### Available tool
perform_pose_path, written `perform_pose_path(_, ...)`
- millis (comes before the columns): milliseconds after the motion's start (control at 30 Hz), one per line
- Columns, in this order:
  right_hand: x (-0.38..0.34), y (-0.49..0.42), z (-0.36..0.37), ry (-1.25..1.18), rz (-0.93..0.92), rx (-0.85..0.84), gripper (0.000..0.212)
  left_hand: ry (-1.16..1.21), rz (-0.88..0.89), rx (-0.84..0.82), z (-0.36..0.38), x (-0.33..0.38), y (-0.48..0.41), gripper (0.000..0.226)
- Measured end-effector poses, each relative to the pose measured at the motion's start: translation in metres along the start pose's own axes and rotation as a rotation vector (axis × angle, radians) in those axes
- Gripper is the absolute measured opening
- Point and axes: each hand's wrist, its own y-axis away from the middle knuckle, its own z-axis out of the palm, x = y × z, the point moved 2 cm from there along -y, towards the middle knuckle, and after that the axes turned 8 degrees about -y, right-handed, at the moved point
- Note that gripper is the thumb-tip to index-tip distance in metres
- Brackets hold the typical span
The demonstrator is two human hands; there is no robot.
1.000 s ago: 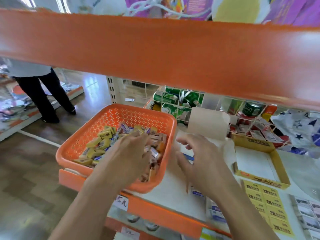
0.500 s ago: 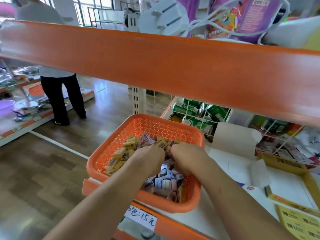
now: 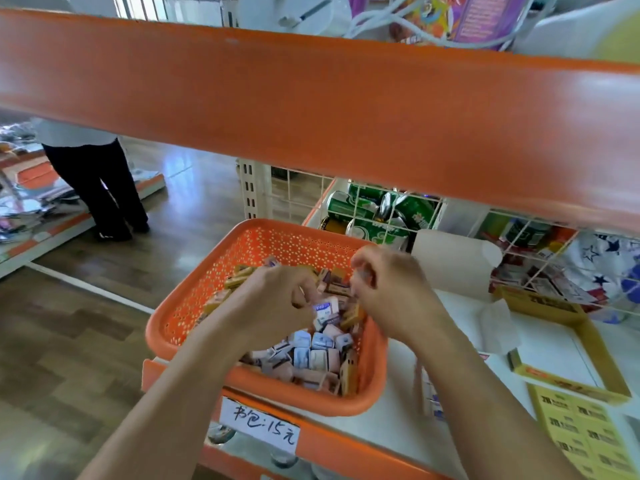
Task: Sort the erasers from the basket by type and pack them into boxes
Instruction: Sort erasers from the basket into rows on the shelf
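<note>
- Now, left grip [image 3: 277, 301] pinches a blocky, paper-sleeved eraser [image 3: 326, 307] above the perforated orange plastic basket [image 3: 277, 242].
- Right grip [image 3: 391, 289] curls tight; its hold cannot be told.

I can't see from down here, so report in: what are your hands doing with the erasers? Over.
Both hands over orange basket. Left hand pinches white-and-blue eraser; right hand curled, grip unclear. Yellow box open to the right; nothing blocking hands.

White shelf [image 3: 398, 427]; orange basket [image 3: 294, 398]; yellow box [image 3: 571, 385]
</note>
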Motion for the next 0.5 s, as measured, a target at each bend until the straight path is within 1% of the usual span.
perform_pose_path(67, 0.017, 0.019, -0.024, -0.201, 0.044, 0.233, 0.012, 0.094, 0.046, 0.051, -0.002, 0.013, 0.008, 0.018)
perform_pose_path(100, 0.027, 0.030, -0.033, -0.324, 0.082, 0.290, 0.012, 0.131, 0.076, 0.072, -0.002, 0.022, 0.011, 0.023)
perform_pose_path(133, 0.037, 0.041, -0.041, -0.427, 0.124, 0.310, 0.014, 0.168, 0.106, 0.085, 0.000, 0.032, 0.014, 0.028)
perform_pose_path(200, 0.056, 0.063, -0.050, -0.545, 0.213, 0.267, 0.020, 0.246, 0.141, 0.090, 0.005, 0.055, 0.018, 0.032)
perform_pose_path(300, 0.080, 0.090, -0.054, -0.612, 0.312, 0.230, 0.027, 0.318, 0.180, 0.106, 0.020, 0.081, 0.017, 0.031)
perform_pose_path(367, 0.094, 0.106, -0.053, -0.625, 0.346, 0.194, 0.024, 0.378, 0.171, 0.134, 0.033, 0.093, 0.014, 0.029)
perform_pose_path(433, 0.102, 0.120, -0.052, -0.610, 0.347, 0.128, 0.013, 0.437, 0.137, 0.149, 0.045, 0.102, 0.014, 0.026)
perform_pose_path(467, 0.105, 0.126, -0.051, -0.607, 0.350, 0.101, 0.012, 0.462, 0.132, 0.145, 0.050, 0.107, 0.014, 0.024)
perform_pose_path(500, 0.107, 0.131, -0.050, -0.598, 0.357, 0.083, 0.016, 0.481, 0.130, 0.132, 0.055, 0.111, 0.016, 0.020)
